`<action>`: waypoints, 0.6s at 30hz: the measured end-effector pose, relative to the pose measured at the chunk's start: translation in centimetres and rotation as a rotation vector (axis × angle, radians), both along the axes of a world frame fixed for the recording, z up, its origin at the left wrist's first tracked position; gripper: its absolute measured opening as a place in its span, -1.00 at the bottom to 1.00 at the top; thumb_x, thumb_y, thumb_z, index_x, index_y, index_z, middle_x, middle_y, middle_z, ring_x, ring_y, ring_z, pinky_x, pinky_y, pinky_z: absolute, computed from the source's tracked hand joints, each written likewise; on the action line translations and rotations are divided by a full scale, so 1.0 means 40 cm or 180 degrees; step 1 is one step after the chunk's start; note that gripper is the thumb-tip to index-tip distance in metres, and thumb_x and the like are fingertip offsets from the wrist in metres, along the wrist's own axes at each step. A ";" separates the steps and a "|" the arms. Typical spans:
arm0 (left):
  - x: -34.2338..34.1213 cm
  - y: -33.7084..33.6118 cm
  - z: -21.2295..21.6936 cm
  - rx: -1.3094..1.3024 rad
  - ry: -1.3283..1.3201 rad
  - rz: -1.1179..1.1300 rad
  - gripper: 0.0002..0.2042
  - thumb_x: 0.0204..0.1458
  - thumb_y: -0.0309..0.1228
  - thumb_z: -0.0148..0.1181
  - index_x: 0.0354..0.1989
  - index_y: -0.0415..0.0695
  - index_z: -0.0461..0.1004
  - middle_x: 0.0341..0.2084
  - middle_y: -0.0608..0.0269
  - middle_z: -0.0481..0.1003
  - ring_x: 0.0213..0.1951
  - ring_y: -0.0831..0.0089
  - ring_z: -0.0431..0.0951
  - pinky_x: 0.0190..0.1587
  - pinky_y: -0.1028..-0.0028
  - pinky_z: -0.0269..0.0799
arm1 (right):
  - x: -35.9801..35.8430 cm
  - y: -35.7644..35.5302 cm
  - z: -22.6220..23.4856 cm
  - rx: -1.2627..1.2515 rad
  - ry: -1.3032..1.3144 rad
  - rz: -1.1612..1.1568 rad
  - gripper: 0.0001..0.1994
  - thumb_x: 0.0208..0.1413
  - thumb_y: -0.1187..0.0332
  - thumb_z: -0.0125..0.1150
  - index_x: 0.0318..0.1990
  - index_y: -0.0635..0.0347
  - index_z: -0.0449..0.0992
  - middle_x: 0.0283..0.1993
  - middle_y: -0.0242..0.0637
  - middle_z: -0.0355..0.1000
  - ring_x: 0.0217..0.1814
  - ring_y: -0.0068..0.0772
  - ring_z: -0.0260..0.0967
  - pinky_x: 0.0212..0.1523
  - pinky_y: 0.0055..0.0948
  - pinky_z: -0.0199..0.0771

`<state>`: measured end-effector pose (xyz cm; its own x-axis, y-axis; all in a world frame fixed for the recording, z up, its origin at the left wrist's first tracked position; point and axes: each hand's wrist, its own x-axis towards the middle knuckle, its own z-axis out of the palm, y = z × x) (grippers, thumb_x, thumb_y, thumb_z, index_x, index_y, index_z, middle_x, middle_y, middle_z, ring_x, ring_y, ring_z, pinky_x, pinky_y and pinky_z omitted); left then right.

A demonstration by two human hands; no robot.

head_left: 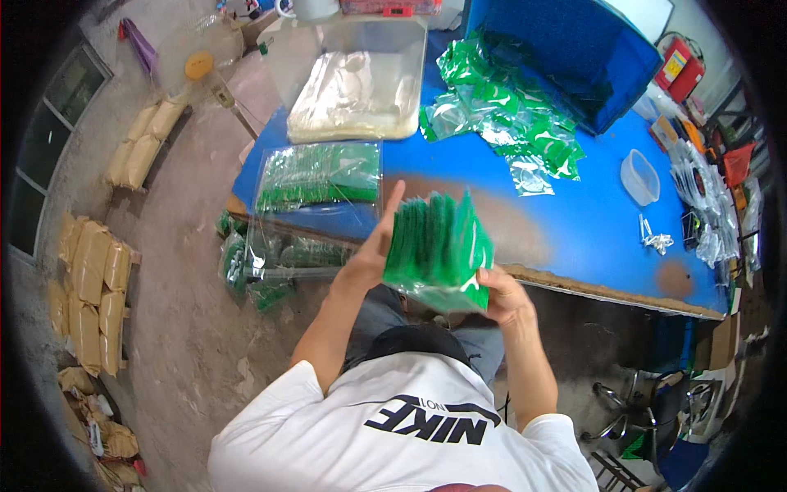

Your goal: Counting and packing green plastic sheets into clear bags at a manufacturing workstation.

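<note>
My left hand presses flat on the side of a stack of green packets, fingers straight and pointing to 12 o'clock. My right hand grips the stack from below, at 5 o'clock, fingers closed on it. The stack stands up between my hands, over the near edge of the blue table. At 10 o'clock lies a clear bag of green packets. At 1 o'clock sits a loose pile of green packets.
</note>
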<state>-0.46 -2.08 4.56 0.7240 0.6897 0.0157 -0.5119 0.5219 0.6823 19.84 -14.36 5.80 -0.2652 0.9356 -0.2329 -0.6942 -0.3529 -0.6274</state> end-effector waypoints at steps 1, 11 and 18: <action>-0.017 -0.012 0.005 -0.0116 -0.0671 -0.0205 -0.03 0.10 -0.20 0.31 0.51 -0.04 -0.31 0.31 0.18 0.19 0.30 0.40 0.22 0.34 0.36 0.14 | 0.010 0.008 0.035 -0.0135 -0.0658 -0.0107 -0.31 -0.04 0.30 0.45 0.25 0.30 0.30 0.13 -0.17 0.45 0.18 -0.24 0.40 0.21 -0.23 0.40; -0.004 -0.090 -0.021 0.0241 0.0745 0.0798 -0.10 0.02 -0.61 0.32 0.49 -0.06 -0.12 0.15 0.28 0.33 0.15 0.45 0.35 0.24 0.43 0.23 | -0.042 0.030 0.067 0.1051 -0.3354 -0.0477 0.00 -0.17 0.44 0.52 0.38 0.19 -0.10 0.18 0.02 0.28 0.22 -0.13 0.32 0.24 -0.20 0.36; -0.312 -0.020 0.012 0.4757 0.4295 0.2124 -0.17 -0.11 -0.52 0.29 0.41 -0.05 0.05 0.31 -0.02 0.20 0.37 0.04 0.16 0.43 -0.01 -0.08 | 0.041 0.073 0.032 0.1770 -0.3650 -0.2285 -0.01 -0.18 0.47 0.54 0.38 0.18 -0.06 0.21 -0.01 0.19 0.22 -0.14 0.27 0.26 -0.22 0.31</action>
<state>-12.94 -2.89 5.04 0.4684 0.7479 0.4703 0.6973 -0.6399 0.3231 21.46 -11.45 7.09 0.3652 0.8219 0.4371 0.3506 0.3135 -0.8825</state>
